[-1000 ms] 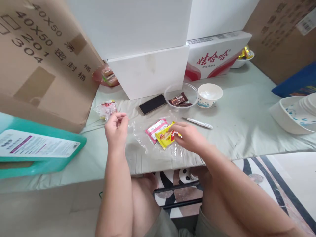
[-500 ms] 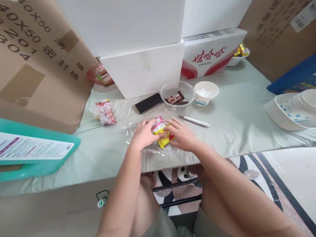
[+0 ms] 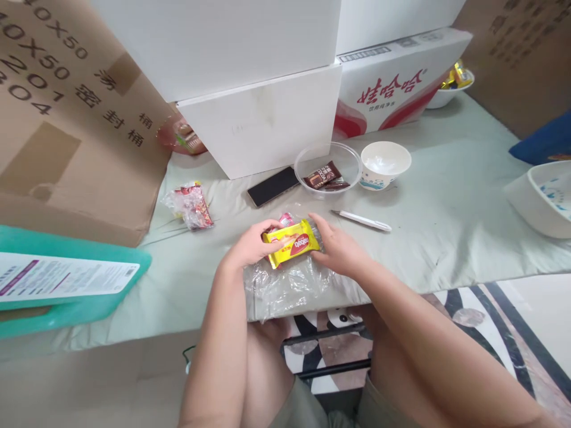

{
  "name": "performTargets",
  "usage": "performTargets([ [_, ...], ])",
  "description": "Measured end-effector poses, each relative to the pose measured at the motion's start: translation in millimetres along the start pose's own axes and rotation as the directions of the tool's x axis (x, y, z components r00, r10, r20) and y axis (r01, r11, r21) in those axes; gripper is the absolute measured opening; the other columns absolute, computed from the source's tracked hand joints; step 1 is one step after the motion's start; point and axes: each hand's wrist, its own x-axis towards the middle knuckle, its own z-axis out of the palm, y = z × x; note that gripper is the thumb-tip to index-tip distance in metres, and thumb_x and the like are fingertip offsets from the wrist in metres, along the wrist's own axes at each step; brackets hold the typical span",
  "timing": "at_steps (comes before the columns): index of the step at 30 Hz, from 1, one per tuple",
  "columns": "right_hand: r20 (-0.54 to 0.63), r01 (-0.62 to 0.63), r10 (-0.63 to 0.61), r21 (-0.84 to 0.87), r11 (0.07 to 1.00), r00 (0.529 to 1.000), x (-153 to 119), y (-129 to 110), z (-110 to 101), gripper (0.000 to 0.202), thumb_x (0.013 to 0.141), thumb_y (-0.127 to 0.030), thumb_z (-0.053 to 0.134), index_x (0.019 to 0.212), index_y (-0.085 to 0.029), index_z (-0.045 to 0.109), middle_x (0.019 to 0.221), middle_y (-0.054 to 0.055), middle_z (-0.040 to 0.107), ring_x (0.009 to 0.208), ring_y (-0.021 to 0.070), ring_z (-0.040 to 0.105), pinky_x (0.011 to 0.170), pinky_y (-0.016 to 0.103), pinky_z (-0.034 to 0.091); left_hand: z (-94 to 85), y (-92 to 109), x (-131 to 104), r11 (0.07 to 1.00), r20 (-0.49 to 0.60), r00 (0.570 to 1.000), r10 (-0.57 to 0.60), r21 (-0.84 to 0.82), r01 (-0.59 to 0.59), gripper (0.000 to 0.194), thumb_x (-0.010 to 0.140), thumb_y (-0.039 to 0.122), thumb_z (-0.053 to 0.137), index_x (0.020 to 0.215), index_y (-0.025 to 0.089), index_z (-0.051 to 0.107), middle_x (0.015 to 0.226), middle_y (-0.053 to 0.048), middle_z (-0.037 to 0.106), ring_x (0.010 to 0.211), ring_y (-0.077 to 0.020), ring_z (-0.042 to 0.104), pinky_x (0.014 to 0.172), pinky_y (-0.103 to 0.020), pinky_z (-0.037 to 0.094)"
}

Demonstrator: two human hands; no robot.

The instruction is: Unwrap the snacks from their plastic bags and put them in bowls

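A yellow snack packet lies over clear plastic film near the table's front edge. My left hand grips the packet's left end between thumb and fingers. At the packet's right end is my right hand, thumb and fingers apart, close beside it. Part of a pink packet shows behind the yellow one. A white pen lies beyond my right hand, and a black phone lies behind the packets. Dark brown packets sit in a clear round bowl.
A patterned paper bowl stands right of the clear bowl. Red wrapped snacks lie at left, near a teal container. White boxes and a cardboard box stand behind. A white tub is at right.
The yellow packet has turned flatter, with its front now showing. My right hand has drawn back slightly from it. The film is more spread toward the front edge, and the view has shifted a little.
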Motion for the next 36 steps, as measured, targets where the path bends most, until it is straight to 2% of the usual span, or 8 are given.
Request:
performTargets([
  [10, 0.07, -0.058, 0.074, -0.215, 0.975, 0.995, -1.0, -3.4, -2.5, 0.053, 0.083, -0.016, 0.061, 0.136, -0.013, 0.059, 0.157, 0.018, 0.046, 0.14, 0.0333, 0.05, 0.114, 0.046, 0.044, -12.7, -10.7, -4.8, 0.995, -0.186, 0.98, -0.067, -0.087, 0.051, 0.044, 0.072, 0.035, 0.072, 0.111, 0.019, 0.061, 0.105, -0.004, 0.068, 0.082, -0.0172, 0.065, 0.071, -0.029, 0.052],
  [12, 0.068, -0.045, 0.062, -0.226, 0.973, 0.996, -0.9, -4.3, -1.2, 0.048, 0.084, -0.015, 0.061, 0.132, -0.013, 0.061, 0.156, 0.018, 0.047, 0.14, 0.033, 0.05, 0.114, 0.046, 0.044, -13.4, -8.4, -9.0, 0.999, -0.25, 0.967, -0.04, 0.023, 0.048, 0.05, 0.072, 0.03, 0.071, 0.119, 0.021, 0.058, 0.113, -0.006, 0.064, 0.087, -0.0184, 0.065, 0.075, -0.031, 0.054],
  [15, 0.05, -0.032, 0.045, -0.23, 0.973, 0.998, -1.0, -3.9, 1.2, 0.045, 0.083, -0.015, 0.062, 0.128, -0.013, 0.063, 0.153, 0.019, 0.049, 0.14, 0.0327, 0.051, 0.115, 0.046, 0.043, -8.8, -0.8, -15.3, 0.953, -0.348, 0.936, 0.046, 0.296, 0.064, 0.055, 0.075, 0.024, 0.068, 0.129, 0.027, 0.058, 0.128, -0.008, 0.057, 0.115, -0.026, 0.062, 0.098, -0.041, 0.052],
  [20, 0.008, -0.002, 0.003, -0.215, 0.977, 1.0, -1.6, -0.9, 5.2, 0.04, 0.083, -0.014, 0.064, 0.122, -0.014, 0.066, 0.15, 0.02, 0.052, 0.139, 0.0325, 0.052, 0.115, 0.047, 0.043, 18.4, 14.2, -16.8, 0.802, -0.135, 0.987, 0.089, 0.597, 0.009, 0.073, 0.072, 0.034, 0.074, 0.143, 0.031, 0.054, 0.142, -0.011, 0.052, 0.133, -0.0386, 0.048, 0.114, -0.056, 0.037],
  [23, 0.006, -0.007, 0.008, -0.225, 0.974, 1.0, -0.9, -0.4, 6.0, 0.039, 0.082, -0.013, 0.063, 0.121, -0.014, 0.066, 0.15, 0.02, 0.052, 0.137, 0.0323, 0.053, 0.114, 0.046, 0.044, 26.4, 16.7, -11.3, 0.745, -0.173, 0.983, 0.06, 0.664, 0.071, 0.079, 0.072, 0.03, 0.073, 0.148, 0.033, 0.049, 0.141, -0.013, 0.055, 0.129, -0.0415, 0.049, 0.109, -0.059, 0.039],
  [30, 0.014, -0.002, 0.005, -0.191, 0.981, 1.0, 0.4, -2.0, 0.9, 0.036, 0.08, -0.011, 0.064, 0.116, -0.015, 0.068, 0.148, 0.019, 0.054, 0.135, 0.0315, 0.055, 0.112, 0.045, 0.046, 0.5, 5.9, -5.4, 0.872, -0.14, 0.988, 0.063, 0.489, 0.014, 0.074, 0.072, 0.022, 0.069, 0.143, 0.029, 0.054, 0.131, -0.008, 0.065, 0.12, -0.0327, 0.059, 0.107, -0.049, 0.046],
  [33, 0.023, -0.008, 0.012, -0.168, 0.986, 1.0, -0.8, 0.1, 1.5, 0.035, 0.079, -0.009, 0.062, 0.113, -0.014, 0.069, 0.148, 0.019, 0.054, 0.134, 0.0319, 0.056, 0.113, 0.044, 0.046, -6.8, 1.7, -9.2, 0.959, -0.26, 0.964, 0.063, 0.284, 0.014, 0.077, 0.071, 0.022, 0.068, 0.145, 0.029, 0.05, 0.126, -0.007, 0.067, 0.106, -0.0266, 0.066, 0.097, -0.043, 0.053],
  [36, 0.009, -0.011, 0.012, -0.156, 0.988, 1.0, -0.7, 4.8, 7.0, 0.035, 0.078, -0.008, 0.061, 0.112, -0.014, 0.069, 0.148, 0.019, 0.054, 0.133, 0.0334, 0.057, 0.111, 0.046, 0.047, -18.2, -2.9, -14.7, 0.996, -0.43, 0.899, 0.084, 0.051, -0.069, 0.072, 0.069, 0.024, 0.069, 0.139, 0.027, 0.054, 0.127, -0.009, 0.065, 0.097, -0.0223, 0.068, 0.086, -0.037, 0.057],
])
